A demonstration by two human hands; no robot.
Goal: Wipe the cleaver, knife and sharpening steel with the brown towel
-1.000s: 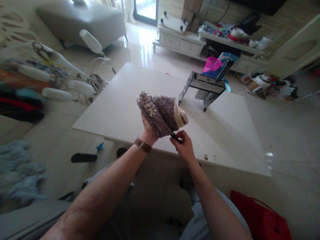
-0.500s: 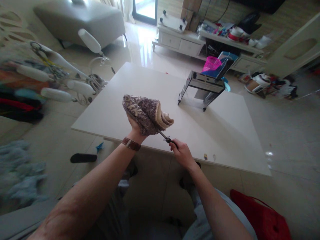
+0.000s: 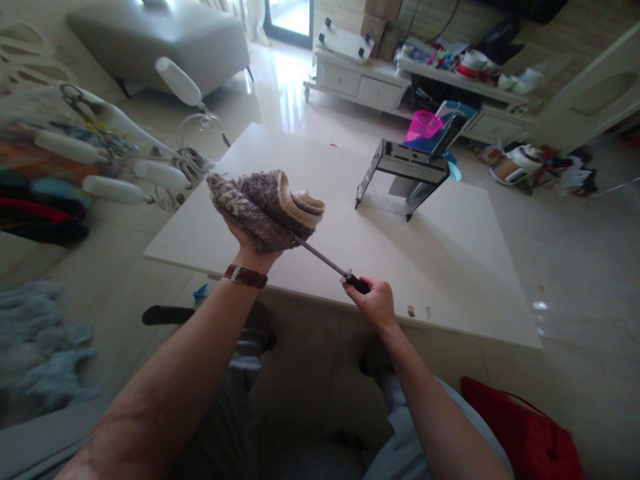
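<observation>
My left hand [image 3: 247, 241] is closed around a folded grey-and-beige fluffy cloth [image 3: 265, 207], held up over the near left part of the white table [image 3: 450, 267]. A thin metal rod [image 3: 320, 257] with a black handle runs from inside the cloth down to my right hand [image 3: 375, 307], which grips the handle near the table's front edge. The rod's far end is hidden in the cloth. A brown watch strap sits on my left wrist.
A black metal rack [image 3: 405, 170] stands on the table's far side, a pink basket [image 3: 424, 127] behind it. A drying rack with white-tipped arms [image 3: 125, 167] stands left. A red bag [image 3: 525, 433] lies on the floor right; two small bits [image 3: 419, 311] rest near the table's front edge.
My left hand has carried the cloth up and to the left. My right hand stayed near the table edge, so much more of the metal rod now shows between them.
</observation>
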